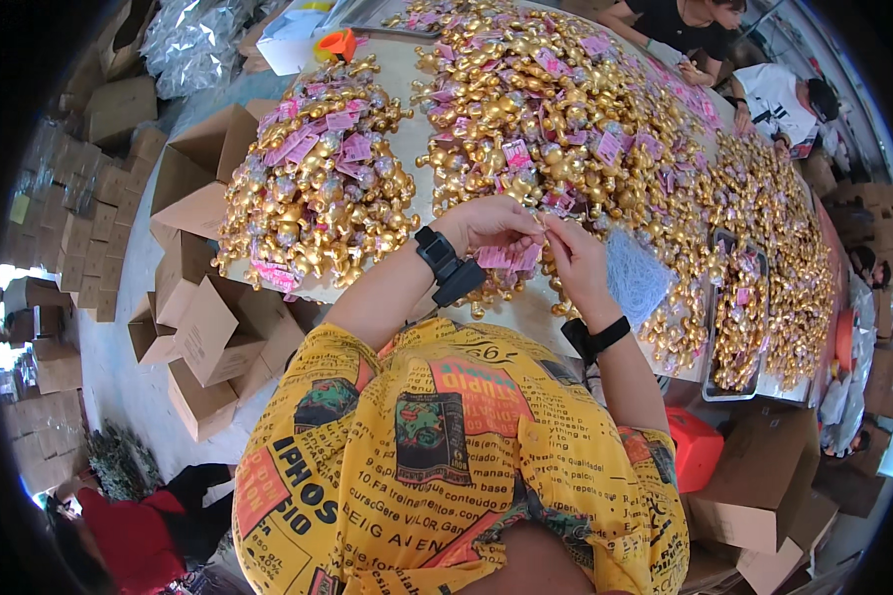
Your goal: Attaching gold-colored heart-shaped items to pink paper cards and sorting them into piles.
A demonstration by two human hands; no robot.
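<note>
My left hand (488,224) and my right hand (578,262) meet over the near edge of the table, fingertips pinched close together. Whatever lies between the fingertips is too small to make out. Pink tags (511,257) hang or lie just beneath my left fingers. Beyond both hands spreads a large heap of shiny gold trinkets (566,129) with pink tags among them. A separate pile of gold trinkets (327,203) lies to the left. Beside my right hand rests a tangled bundle of pale blue-white strands (637,278).
A metal tray (729,397) of gold trinkets stands at the table's right. Open cardboard boxes (218,332) crowd the left side; another box (759,481) and a red plastic container (696,451) sit lower right. Co-workers (779,102) work across the table. A person in red (134,535) is lower left.
</note>
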